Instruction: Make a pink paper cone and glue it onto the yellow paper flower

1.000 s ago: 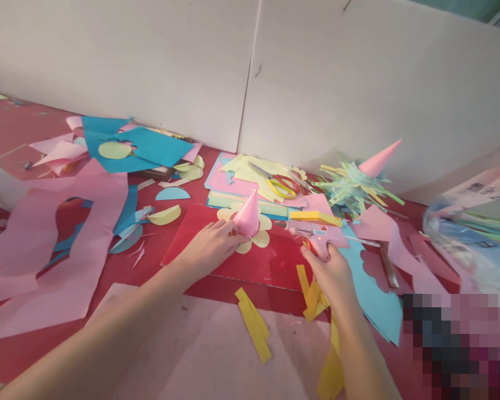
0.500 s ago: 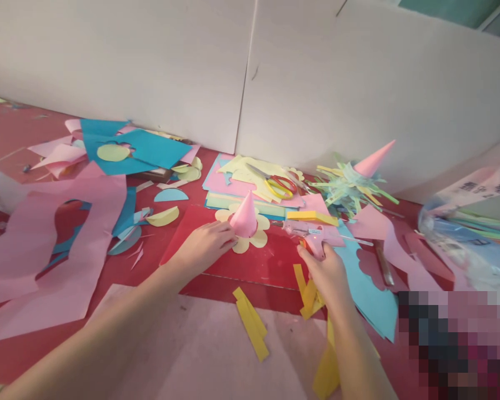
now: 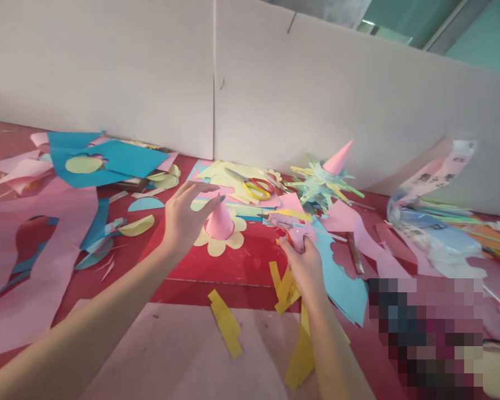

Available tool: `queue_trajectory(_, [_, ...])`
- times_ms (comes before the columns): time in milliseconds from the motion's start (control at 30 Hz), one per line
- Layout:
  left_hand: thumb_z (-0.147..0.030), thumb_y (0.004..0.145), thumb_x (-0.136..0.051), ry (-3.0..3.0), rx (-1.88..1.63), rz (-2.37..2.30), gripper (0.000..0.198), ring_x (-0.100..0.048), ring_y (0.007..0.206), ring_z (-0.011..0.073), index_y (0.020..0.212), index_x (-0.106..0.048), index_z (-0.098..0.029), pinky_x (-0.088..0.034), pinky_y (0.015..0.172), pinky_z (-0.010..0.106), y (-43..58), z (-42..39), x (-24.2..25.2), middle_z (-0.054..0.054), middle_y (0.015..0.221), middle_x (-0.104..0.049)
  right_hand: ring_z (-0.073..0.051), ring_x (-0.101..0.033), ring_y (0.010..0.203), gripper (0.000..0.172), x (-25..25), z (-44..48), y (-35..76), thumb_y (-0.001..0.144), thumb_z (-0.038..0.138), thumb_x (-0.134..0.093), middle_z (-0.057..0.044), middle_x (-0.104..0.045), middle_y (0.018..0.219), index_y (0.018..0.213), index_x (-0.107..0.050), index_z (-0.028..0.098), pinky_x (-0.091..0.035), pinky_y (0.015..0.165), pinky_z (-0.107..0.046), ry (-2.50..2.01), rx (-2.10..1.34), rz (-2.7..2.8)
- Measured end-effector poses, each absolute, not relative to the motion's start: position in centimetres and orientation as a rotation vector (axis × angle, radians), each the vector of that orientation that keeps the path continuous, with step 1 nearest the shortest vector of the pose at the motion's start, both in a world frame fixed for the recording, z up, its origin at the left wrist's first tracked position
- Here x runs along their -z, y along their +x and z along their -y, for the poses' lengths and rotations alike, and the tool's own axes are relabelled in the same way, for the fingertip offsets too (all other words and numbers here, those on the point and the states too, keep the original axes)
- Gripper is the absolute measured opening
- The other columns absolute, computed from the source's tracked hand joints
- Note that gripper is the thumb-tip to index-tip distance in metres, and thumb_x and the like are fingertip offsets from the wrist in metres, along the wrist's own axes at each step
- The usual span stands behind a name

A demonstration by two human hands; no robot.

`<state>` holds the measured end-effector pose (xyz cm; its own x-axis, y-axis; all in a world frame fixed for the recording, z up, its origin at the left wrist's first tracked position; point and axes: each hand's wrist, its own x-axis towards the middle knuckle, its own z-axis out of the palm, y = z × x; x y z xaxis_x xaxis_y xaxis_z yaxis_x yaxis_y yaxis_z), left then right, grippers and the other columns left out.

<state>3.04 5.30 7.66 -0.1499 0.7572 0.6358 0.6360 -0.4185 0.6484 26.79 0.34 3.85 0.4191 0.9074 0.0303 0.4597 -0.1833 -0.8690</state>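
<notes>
A pink paper cone (image 3: 220, 223) stands upright on a pale yellow paper flower (image 3: 221, 246), which lies on a red board (image 3: 183, 265). Thumb and fingers apart, my left hand (image 3: 184, 216) is raised at the cone's upper left, its fingertips near the tip; whether they touch the cone I cannot tell. A pink hot glue gun (image 3: 284, 220) is gripped in my right hand (image 3: 306, 260), to the right of the cone, its nozzle pointing left. From its back end sticks a clear glue stick. Yellow paper strips (image 3: 289, 289) lie just below the right hand.
Behind the board, scissors (image 3: 256, 188) rest on stacked paper. A finished-looking fringed piece with a pink cone (image 3: 337, 158) stands at back right. Blue paper (image 3: 341, 283), a plastic bag (image 3: 425, 230) and pink scraps (image 3: 75, 266) surround the board. A white panel (image 3: 108, 72) rises behind.
My left hand has let go of the cone's base and risen to its tip, fingers spreading. The view has swung right. The glue gun stays in my right hand.
</notes>
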Motion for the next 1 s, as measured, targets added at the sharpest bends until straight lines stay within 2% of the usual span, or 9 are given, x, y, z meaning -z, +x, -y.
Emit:
queue_trajectory(167, [-0.03,0.08,-0.063,1.883,-1.592,-1.666,0.01,-0.064,0.079,0.0139,0.078,-0.068,-0.021,-0.051,0.077,0.026,3.7,-5.4,-7.8,-0.001,0.083,-0.071,-0.015,-0.047,0.059,0.031,-4.1,-0.1,26.6,0.071,0.049,-0.063,0.003,-0.052,0.062,0.072,-0.049,0.022,-0.036,0.058,-0.027,-1.815,-0.622,1.198])
queue_trajectory(367, [-0.029,0.08,-0.063,1.82,-1.668,-1.667,0.009,-0.064,0.082,0.0145,0.08,-0.07,-0.023,-0.051,0.081,0.027,3.1,-5.9,-9.7,-0.002,0.087,-0.072,-0.014,-0.044,0.055,0.033,-4.1,0.0,26.5,0.07,0.05,-0.064,0.005,-0.047,0.058,0.07,-0.046,0.022,-0.034,0.055,-0.026,-1.79,-0.634,1.175])
queue_trajectory(533, [-0.028,0.079,-0.063,1.865,-1.59,-1.638,0.01,-0.065,0.085,0.0154,0.082,-0.071,-0.024,-0.051,0.082,0.027,2.9,-5.8,-10.4,-0.001,0.089,-0.073,-0.012,-0.04,0.05,0.035,-3.7,-0.1,26.7,0.07,0.052,-0.065,0.007,-0.042,0.054,0.07,-0.045,0.023,-0.033,0.052,-0.025,-1.778,-0.666,1.142])
queue_trajectory(700, [-0.028,0.078,-0.063,1.892,-1.475,-1.6,0.011,-0.066,0.081,0.0153,0.082,-0.072,-0.022,-0.052,0.079,0.026,2.5,-5.4,-8.8,0.0,0.087,-0.073,-0.013,-0.044,0.053,0.033,-3.8,-0.2,26.4,0.068,0.05,-0.065,0.005,-0.049,0.058,0.072,-0.049,0.022,-0.035,0.052,-0.026,-1.755,-0.66,1.148])
queue_trajectory(800, [-0.028,0.08,-0.062,1.914,-1.433,-1.571,0.012,-0.066,0.083,0.0153,0.084,-0.071,-0.023,-0.052,0.079,0.026,2.1,-5.4,-8.2,0.0,0.089,-0.073,-0.014,-0.046,0.056,0.033,-3.6,-0.3,26.5,0.069,0.05,-0.065,0.004,-0.051,0.061,0.075,-0.051,0.021,-0.036,0.054,-0.026,-1.752,-0.669,1.168])
queue_trajectory(867, [-0.028,0.082,-0.061,1.948,-1.449,-1.542,0.015,-0.066,0.086,0.0154,0.093,-0.07,-0.023,-0.052,0.08,0.027,1.8,-5.3,-8.2,0.001,0.095,-0.072,-0.014,-0.044,0.054,0.033,-3.4,-0.3,26.6,0.069,0.051,-0.064,0.005,-0.048,0.059,0.074,-0.05,0.022,-0.035,0.053,-0.026,-1.78,-0.67,1.168])
queue_trajectory(933, [-0.028,0.084,-0.06,1.99,-1.541,-1.538,0.019,-0.064,0.09,0.0159,0.101,-0.067,-0.023,-0.052,0.081,0.029,1.6,-5.1,-8.2,0.003,0.101,-0.069,-0.013,-0.041,0.052,0.034,-3.3,-0.3,26.6,0.069,0.052,-0.065,0.006,-0.045,0.057,0.072,-0.049,0.022,-0.035,0.052,-0.025,-1.799,-0.66,1.167])
queue_trajectory(1000, [-0.028,0.083,-0.062,2.042,-1.719,-1.564,0.018,-0.063,0.092,0.0167,0.101,-0.064,-0.023,-0.052,0.081,0.03,1.4,-4.6,-8.0,0.004,0.101,-0.067,-0.013,-0.041,0.052,0.034,-3.3,-0.3,26.6,0.068,0.052,-0.065,0.006,-0.046,0.057,0.072,-0.049,0.022,-0.035,0.052,-0.026,-1.798,-0.663,1.165])
